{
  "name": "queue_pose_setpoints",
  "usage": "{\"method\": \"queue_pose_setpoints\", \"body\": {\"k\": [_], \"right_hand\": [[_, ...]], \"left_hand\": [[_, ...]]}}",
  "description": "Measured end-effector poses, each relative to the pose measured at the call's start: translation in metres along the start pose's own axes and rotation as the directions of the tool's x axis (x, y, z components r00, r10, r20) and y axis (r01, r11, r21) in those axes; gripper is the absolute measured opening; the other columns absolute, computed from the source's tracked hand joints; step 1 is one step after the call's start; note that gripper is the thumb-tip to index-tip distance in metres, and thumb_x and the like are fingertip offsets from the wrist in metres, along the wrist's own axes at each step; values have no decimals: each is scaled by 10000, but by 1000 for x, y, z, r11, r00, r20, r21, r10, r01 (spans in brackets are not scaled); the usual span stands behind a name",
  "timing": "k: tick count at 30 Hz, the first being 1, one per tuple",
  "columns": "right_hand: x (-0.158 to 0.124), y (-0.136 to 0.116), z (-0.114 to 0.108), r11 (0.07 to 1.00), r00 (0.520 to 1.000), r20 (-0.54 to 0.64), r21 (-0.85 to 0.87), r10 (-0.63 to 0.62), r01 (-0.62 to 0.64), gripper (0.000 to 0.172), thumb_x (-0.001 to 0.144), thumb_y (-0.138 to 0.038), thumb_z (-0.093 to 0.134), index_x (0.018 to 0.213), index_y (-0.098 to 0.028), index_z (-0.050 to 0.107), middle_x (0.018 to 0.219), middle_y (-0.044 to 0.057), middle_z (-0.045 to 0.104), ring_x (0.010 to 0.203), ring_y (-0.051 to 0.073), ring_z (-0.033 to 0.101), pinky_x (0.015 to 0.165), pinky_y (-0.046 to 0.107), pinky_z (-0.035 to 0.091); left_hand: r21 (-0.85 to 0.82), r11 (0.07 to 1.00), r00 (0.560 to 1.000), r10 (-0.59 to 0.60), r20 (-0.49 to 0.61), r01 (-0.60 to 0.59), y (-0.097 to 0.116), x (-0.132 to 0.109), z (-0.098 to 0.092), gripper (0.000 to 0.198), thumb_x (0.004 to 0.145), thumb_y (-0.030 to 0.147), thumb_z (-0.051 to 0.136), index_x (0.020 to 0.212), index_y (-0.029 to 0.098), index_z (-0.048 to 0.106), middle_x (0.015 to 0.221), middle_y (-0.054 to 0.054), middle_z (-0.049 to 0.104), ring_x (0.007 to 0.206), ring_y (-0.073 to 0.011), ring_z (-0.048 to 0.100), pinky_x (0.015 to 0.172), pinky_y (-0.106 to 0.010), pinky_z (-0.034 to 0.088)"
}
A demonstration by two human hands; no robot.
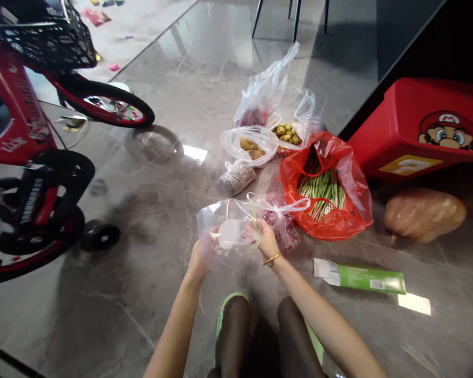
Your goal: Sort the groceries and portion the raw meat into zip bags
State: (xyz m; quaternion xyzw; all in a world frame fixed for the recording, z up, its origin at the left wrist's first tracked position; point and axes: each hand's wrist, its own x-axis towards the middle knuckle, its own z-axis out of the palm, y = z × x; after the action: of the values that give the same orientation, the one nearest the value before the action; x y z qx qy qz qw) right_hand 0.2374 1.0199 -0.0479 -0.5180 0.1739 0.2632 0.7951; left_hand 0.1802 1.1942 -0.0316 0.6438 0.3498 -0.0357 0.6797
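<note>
A clear plastic bag (227, 215) with a green strip along its right edge and a whitish round patch hangs stretched between my hands, above the floor. My left hand (203, 256) grips its left part, the fingers partly blurred behind the plastic. At the green strip, my right hand (266, 240) pinches the other end; a gold bangle circles that wrist. Just beyond the right hand lies a tied bag of dark red pieces (281, 223). Behind the clear bag rests a knotted bag of pale small bits (237, 177).
A red bag of green stalks (339, 226), a bag of potatoes (252, 147) and a bag of green fruit (287, 132) sit ahead. Rightward are a pumpkin-like squash (424, 214), a green box (372, 278) and a red bin (413, 121). A red bicycle (8, 131) stands left.
</note>
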Motion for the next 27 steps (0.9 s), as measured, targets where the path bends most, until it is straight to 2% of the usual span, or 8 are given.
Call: {"method": "queue_pose_setpoints", "body": {"k": [3, 6, 9, 12, 15, 18, 22, 27], "right_hand": [[-4, 3, -5, 995, 995, 18, 7, 100, -100, 522, 536, -357, 797, 976, -221, 551, 875, 0, 653, 686, 136, 629, 581, 243, 489], [-3, 3, -10, 998, 992, -121, -58, 24, -31, 528, 487, -335, 815, 929, -198, 559, 774, -19, 640, 679, 125, 621, 629, 250, 505], [-3, 0, -12, 999, 977, -213, -51, -26, 16, 521, 505, -376, 813, 921, -189, 562, 805, -1, 650, 725, 128, 634, 635, 237, 517], [-8, -3, -10, 982, 981, -56, 28, 186, -184, 540, 580, -408, 793, 1011, -207, 537, 877, 18, 680, 732, 142, 669, 599, 239, 543], [-15, -5, -10, 929, 923, 110, -42, 369, -367, 604, 613, -321, 800, 1112, -221, 474, 801, 8, 704, 658, 153, 694, 544, 229, 557], [-16, -5, -15, 924, 932, 79, -187, 352, -333, 525, 634, -210, 781, 1073, -178, 494, 686, 9, 707, 513, 106, 651, 451, 156, 508], [-11, 0, -23, 893, 943, 74, -353, 324, -279, 320, 680, -173, 711, 952, -153, 543, 546, -23, 663, 377, 78, 560, 354, 145, 454], [-7, 14, -18, 887, 963, 62, -408, 261, -214, 187, 705, -193, 654, 863, -160, 560, 489, -60, 612, 341, 78, 538, 315, 154, 439]], "left_hand": [[-160, 985, 996, -72, -43, 64, -4, 0, 2, 532, 657, 655, 644, 840, 156, 628, 653, 1, 649, 576, -143, 596, 525, -229, 456], [-340, 936, 995, -76, 61, 92, 1, -4, -2, 694, 671, 777, 519, 891, 133, 659, 800, -73, 699, 712, -189, 652, 629, -297, 525], [-345, 938, 999, -23, 39, 35, -2, -6, -4, 536, 665, 616, 683, 893, 132, 653, 823, -63, 693, 760, -176, 658, 685, -305, 540], [-303, 950, 991, 43, -127, -80, -13, -2, -1, 408, 682, 481, 737, 882, 143, 626, 741, 2, 647, 666, -118, 629, 609, -229, 510], [-156, 967, 930, 140, -341, -203, -22, 8, -3, 398, 757, 537, 640, 780, 142, 597, 573, 53, 552, 451, -60, 490, 448, -171, 400], [87, 960, 843, 277, -460, -268, -27, 19, -15, 444, 825, 571, 530, 668, 156, 546, 422, 91, 392, 338, -48, 322, 363, -170, 257], [347, 897, 835, 402, -376, -275, -29, 30, -33, 477, 878, 563, 444, 657, 158, 566, 418, 79, 373, 373, -64, 352, 415, -177, 278], [532, 825, 860, 400, -316, -188, -35, 47, -43, 571, 914, 572, 321, 726, 143, 647, 420, 44, 429, 420, -107, 439, 486, -206, 344]]}}
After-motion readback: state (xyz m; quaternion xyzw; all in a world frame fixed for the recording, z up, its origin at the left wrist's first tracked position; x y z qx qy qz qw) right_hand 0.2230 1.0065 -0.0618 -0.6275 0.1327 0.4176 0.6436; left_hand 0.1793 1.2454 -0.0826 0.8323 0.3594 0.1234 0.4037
